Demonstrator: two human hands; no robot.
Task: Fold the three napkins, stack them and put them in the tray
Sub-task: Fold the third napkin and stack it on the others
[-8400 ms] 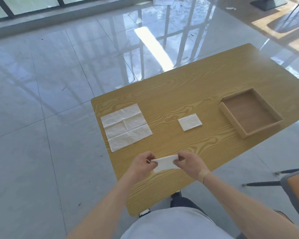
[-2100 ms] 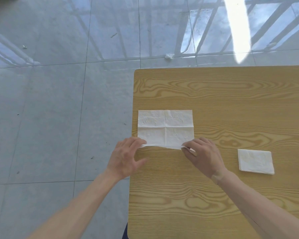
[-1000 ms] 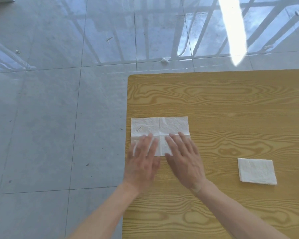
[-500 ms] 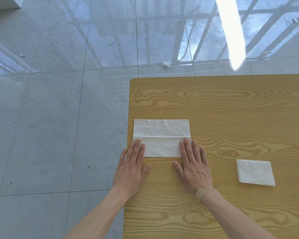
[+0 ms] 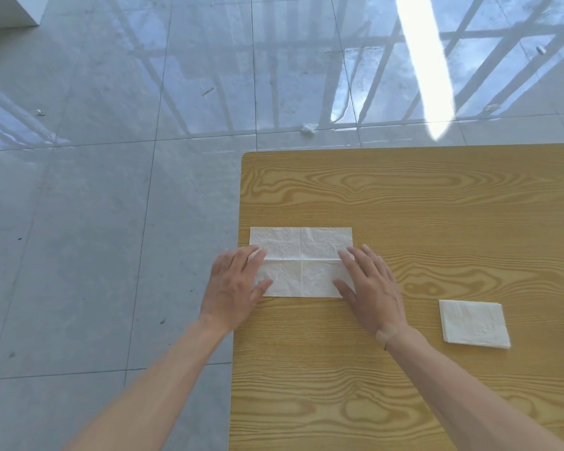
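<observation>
A white napkin point(image 5: 302, 260), partly folded into a wide rectangle with a horizontal fold line, lies near the left end of the wooden table point(image 5: 437, 196). My left hand point(image 5: 235, 284) lies flat on its left end, fingers straight. My right hand point(image 5: 368, 284) lies flat on its right end in the same way. A small stack of folded napkins point(image 5: 472, 323) sits on the table to the right of my right hand. The tray is out of view.
The table's left edge runs just beside my left hand, with grey tiled floor beyond it. A small crumpled white scrap point(image 5: 308, 127) lies on the floor past the far edge.
Since 2.1 s ago the near edge of the napkin has been folded up and pressed down. In the last half second both hands slid forward onto the napkin's two ends.
</observation>
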